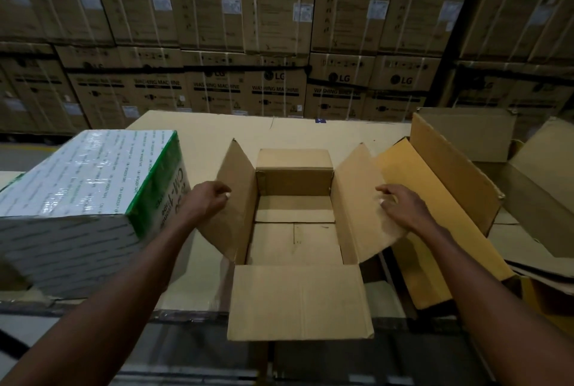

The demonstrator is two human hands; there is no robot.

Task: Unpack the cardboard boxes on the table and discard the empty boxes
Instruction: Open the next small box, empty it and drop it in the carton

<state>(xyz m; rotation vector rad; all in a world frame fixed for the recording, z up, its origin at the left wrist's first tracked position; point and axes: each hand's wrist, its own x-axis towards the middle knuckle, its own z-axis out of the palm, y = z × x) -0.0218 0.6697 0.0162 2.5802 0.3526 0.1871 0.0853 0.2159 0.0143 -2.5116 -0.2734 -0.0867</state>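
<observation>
We have the open cardboard box [295, 230] in front of us at the near edge of the table [198, 131], its four flaps spread and its inside showing only bare cardboard floor, so we judge it emptied and ready to discard. Our left hand [209, 197] has its fingers curled over the upper edge of the left flap [234, 199]; our right hand [403, 208] lies on the right flap [357, 208] with fingers loosely bent, pressing rather than pinching as far as we can tell.

We expect the box to be light and fairly stiff, but the flaps hinge freely and will fold under a pull, so we would rather take hold of the side walls below the creases, or tuck the flaps in first. The corrugated board is dry and rough, unlikely to slip.

Just left of the box stands a white carton with green edges [87, 199], wrapped in glossy printed tape and looking still sealed. To the right lie other opened boxes [450, 184], flaps up.

The table is covered with flat cardboard sheet. Behind it, strapped washing machine cartons [279, 28] are stacked in a dim warehouse.
</observation>
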